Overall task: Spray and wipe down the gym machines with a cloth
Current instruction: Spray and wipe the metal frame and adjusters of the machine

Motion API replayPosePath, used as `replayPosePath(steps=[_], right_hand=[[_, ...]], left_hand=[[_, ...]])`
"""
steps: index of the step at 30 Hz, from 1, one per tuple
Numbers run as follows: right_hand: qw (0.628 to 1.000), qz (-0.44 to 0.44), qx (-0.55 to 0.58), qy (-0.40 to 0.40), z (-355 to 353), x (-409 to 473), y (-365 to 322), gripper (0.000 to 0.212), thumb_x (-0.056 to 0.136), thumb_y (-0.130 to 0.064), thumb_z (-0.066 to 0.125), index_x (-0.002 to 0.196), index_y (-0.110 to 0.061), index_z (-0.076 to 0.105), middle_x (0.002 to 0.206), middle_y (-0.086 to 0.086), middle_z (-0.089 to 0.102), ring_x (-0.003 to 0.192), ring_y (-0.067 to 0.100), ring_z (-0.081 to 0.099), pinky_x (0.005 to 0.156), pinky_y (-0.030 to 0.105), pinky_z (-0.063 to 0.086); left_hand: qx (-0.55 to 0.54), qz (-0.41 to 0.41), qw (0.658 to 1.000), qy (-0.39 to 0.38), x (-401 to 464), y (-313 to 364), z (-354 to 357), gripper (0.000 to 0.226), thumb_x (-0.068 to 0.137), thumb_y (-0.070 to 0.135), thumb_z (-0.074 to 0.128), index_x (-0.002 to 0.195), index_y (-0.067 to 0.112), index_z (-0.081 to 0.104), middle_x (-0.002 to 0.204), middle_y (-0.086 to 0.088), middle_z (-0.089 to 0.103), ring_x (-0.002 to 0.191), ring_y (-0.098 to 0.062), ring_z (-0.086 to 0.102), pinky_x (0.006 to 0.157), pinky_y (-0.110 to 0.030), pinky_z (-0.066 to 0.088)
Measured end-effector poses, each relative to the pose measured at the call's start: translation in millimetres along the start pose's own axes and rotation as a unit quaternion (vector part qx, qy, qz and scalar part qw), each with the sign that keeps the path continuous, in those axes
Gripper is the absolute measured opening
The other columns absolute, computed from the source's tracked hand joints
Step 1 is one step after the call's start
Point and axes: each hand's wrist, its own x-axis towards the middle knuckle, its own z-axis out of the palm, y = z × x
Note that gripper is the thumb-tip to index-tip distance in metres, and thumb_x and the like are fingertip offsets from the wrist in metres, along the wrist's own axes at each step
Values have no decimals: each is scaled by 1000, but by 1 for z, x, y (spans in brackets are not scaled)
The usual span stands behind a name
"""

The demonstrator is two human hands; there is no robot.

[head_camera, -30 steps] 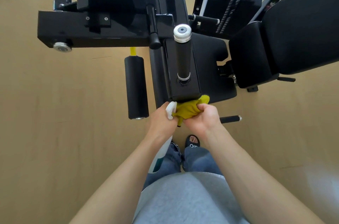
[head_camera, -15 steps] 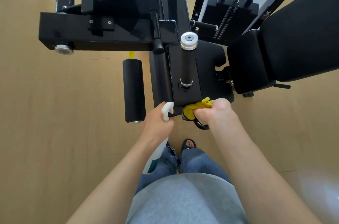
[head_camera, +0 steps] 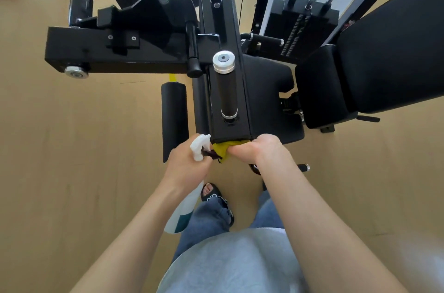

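The yellow cloth (head_camera: 222, 150) is bunched in the right hand (head_camera: 254, 148), whose fingers are curled round it and press it against the near end of the black machine arm (head_camera: 230, 124), just below the edge, so only a crumpled wedge of it shows between the two hands. It looks soft and limp, light enough to fold to any contour, and I judge it is best held as a wad in the palm so that the pressure goes through the heel of the hand and no loose tail catches on a bolt or corner. The left hand (head_camera: 189, 165) grips the white spray bottle (head_camera: 183, 211) by the neck, fingers wrapped below the trigger head (head_camera: 199, 147), its body hanging down toward the legs; the plastic is probably light and a little slick if wet, so the neck is the sure place to hold it. The steel of the arm is stiff, painted and glossy, with sharp box edges, and the cloth should slide on it easily. An upright grip (head_camera: 225, 86) with a silver cap stands on top of the arm, a foam roller (head_camera: 174, 119) lies just beside it to the left, and a padded black seat (head_camera: 370, 62) is well apart to the right, in front of the weight stack (head_camera: 302, 28). Everything stands on a pale wood-look floor (head_camera: 72, 148); the person's sandalled foot (head_camera: 212, 193) is near the base.
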Motion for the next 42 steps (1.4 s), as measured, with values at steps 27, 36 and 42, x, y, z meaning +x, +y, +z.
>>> replayPosePath(steps=[27, 36, 42], right_hand=[[922, -91, -299, -228, -96, -2, -275, 53, 105, -35, 27, 132, 0, 56, 122, 17, 63, 113, 33, 55, 92, 45, 46], [938, -77, -267, -206, -63, 5, -259, 52, 106, -40, 30, 143, -10, 52, 139, 15, 60, 127, 34, 57, 102, 48, 46], [932, -100, -267, -224, -26, 2, -248, 49, 104, -38, 33, 140, -13, 55, 135, 13, 64, 129, 33, 57, 112, 48, 39]], left_hand=[[-89, -169, 924, 331, 64, 160, 168, 28, 92, 40, 62, 86, 14, 55, 83, 0, 66, 82, -26, 71, 75, -38, 53], [-96, -145, 931, 322, 109, 167, 138, 25, 93, 41, 61, 90, 16, 55, 84, 0, 66, 79, -25, 71, 72, -38, 57], [-104, -111, 944, 292, 142, 184, 117, 23, 93, 41, 64, 99, 21, 56, 87, 8, 60, 80, -26, 72, 74, -44, 59]])
